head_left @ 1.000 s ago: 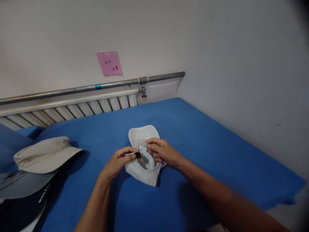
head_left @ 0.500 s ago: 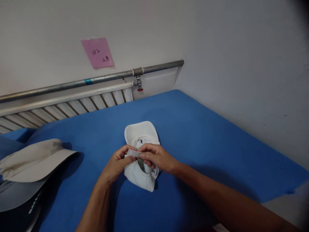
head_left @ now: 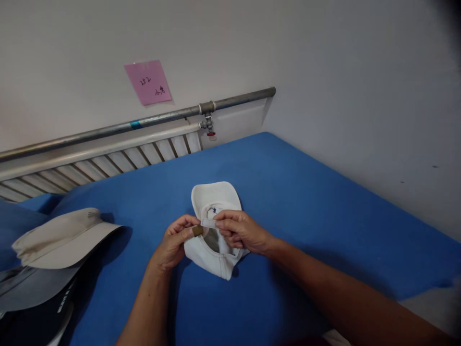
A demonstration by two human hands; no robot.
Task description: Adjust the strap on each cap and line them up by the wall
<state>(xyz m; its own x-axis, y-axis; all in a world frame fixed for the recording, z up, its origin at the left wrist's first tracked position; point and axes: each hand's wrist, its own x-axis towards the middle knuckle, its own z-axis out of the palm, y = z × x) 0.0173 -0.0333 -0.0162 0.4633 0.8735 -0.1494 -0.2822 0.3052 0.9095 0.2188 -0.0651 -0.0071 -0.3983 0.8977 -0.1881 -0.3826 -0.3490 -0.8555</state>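
A left hand [head_left: 176,245] pinches a small, flat brown tab [head_left: 198,231] between thumb and fingers at nine o'clock of a white fabric cap [head_left: 211,257], while at three o'clock the right hand [head_left: 245,233] grips a narrow pale-grey strap [head_left: 208,223] by its fingertips. The cap lies on a smooth blue cloth [head_left: 288,206], brim toward twelve, its hollow in view. It looks light and soft-crowned, likely to fold under pressure, the brim stiffer; strap and tab seem best held by their ends. At eight o'clock, a beige cloth cap [head_left: 68,235] tops a stack.
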